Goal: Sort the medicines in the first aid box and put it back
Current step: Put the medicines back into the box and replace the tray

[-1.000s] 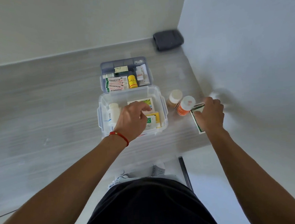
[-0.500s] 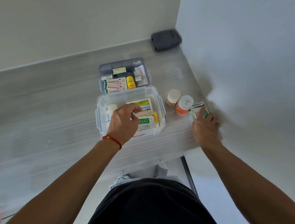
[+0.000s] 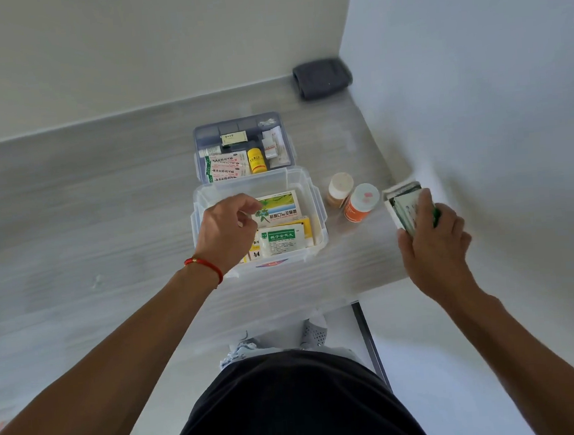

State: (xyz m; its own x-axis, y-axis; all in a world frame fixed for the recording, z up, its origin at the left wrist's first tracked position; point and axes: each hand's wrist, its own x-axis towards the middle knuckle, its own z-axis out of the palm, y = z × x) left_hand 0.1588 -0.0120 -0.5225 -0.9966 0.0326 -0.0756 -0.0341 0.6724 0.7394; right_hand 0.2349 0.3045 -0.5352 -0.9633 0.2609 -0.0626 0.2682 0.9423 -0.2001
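A grey wood-grain table carries everything. A clear first aid box stands on it, under the left hand's fingers, and its blue tray lies just beyond them. Two bottles with pale caps stand between both hands' fingers. White and green medicine boxes lie under the right fingers. A dark folded cloth lies far beyond, in the corner
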